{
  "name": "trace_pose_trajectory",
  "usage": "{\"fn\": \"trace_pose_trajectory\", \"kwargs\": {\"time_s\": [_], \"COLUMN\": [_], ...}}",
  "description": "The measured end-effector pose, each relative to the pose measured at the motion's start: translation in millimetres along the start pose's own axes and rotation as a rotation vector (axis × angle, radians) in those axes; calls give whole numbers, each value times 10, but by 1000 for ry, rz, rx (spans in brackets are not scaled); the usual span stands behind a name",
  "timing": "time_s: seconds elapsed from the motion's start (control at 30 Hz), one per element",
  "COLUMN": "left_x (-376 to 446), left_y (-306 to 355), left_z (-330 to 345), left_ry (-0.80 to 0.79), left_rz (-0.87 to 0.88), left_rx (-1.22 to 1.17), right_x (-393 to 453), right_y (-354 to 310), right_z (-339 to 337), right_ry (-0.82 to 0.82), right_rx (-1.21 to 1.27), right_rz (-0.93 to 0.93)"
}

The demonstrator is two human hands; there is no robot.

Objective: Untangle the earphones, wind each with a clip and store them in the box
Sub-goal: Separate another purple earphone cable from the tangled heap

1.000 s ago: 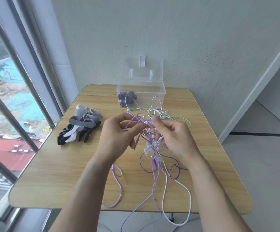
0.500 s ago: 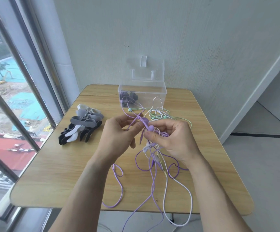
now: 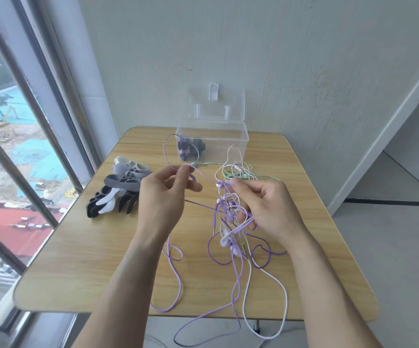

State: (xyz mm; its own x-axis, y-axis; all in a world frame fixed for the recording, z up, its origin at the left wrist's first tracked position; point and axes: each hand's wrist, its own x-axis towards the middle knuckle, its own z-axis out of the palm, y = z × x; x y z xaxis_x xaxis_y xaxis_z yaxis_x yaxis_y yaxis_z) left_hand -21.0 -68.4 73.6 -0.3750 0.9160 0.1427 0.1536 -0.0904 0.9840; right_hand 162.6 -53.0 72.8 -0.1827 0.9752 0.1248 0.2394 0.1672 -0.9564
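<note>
Pinching a purple cord (image 3: 204,177), the left hand (image 3: 164,197) sits left of the tangle (image 3: 231,212). The right hand (image 3: 266,209) grips the tangle itself. The cord runs crosswise between them, so I judge it pulls free leftward.

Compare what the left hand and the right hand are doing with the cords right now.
The left hand pinches a single purple cord and lifts it in a loop toward the box; the right hand grips the knotted bundle of purple and white cords. The left hand sits higher and nearer the clips; the right is lower, with cords trailing below it. Both are above the table.
</note>
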Motion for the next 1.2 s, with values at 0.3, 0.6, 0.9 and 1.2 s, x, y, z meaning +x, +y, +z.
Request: {"fn": "trace_pose_trajectory", "kwargs": {"time_s": [0.3,0.6,0.9,1.2], "left_x": [31,-14,47,48], "left_y": [-77,-32,-91,-128], "left_z": [-16,-10,-26,-49], "left_ry": [-87,-156,152,212], "left_rz": [45,-20,-20,-14], "left_rx": [174,135,-26,104], "right_x": [23,44,54,89], "right_y": [105,158,81,50], "right_z": [19,9,26,-67], "right_ry": [-135,-118,-17,284], "right_rx": [-51,-106,0,215], "right_rz": [22,11,34,115]}}
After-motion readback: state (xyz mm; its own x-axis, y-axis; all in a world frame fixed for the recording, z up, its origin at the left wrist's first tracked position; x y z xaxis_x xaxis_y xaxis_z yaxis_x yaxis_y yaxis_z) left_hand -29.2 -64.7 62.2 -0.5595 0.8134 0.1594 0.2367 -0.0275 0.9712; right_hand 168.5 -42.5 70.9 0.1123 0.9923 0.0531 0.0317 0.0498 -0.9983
